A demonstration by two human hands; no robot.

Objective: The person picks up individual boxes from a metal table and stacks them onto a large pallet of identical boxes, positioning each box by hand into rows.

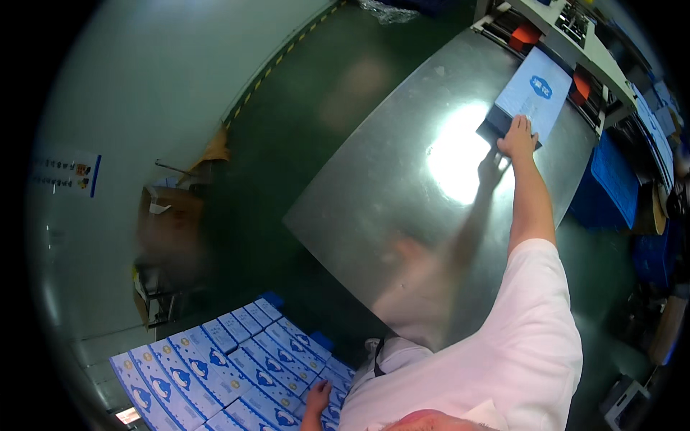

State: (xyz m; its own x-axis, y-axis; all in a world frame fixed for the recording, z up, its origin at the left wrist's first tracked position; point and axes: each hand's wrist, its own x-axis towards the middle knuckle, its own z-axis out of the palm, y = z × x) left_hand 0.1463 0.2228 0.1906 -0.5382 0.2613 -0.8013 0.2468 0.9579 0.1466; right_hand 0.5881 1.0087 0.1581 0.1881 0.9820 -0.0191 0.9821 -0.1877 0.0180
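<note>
My right hand (519, 136) reaches to the far end of a metal table (374, 187), its bent fingers gripping the near end of a flat white-and-blue box (540, 86). The box lies at the mouth of a machine (575, 32), between two orange-red flaps. A blue emblem marks its upper face, and its near side is dark. Low beside my body, my left hand (318, 396) is loosely closed, with nothing visible in it. Rows of blue-and-white boxes (194, 366) lie packed together under and beside that hand.
Blue crates (611, 183) stand right of the table. At the left, a brown carton (169, 215) is by the wall, near a small rack (162, 287). Clear plastic wrap (388, 11) lies on the green floor (316, 93) beyond, and a yellow-black stripe follows the wall.
</note>
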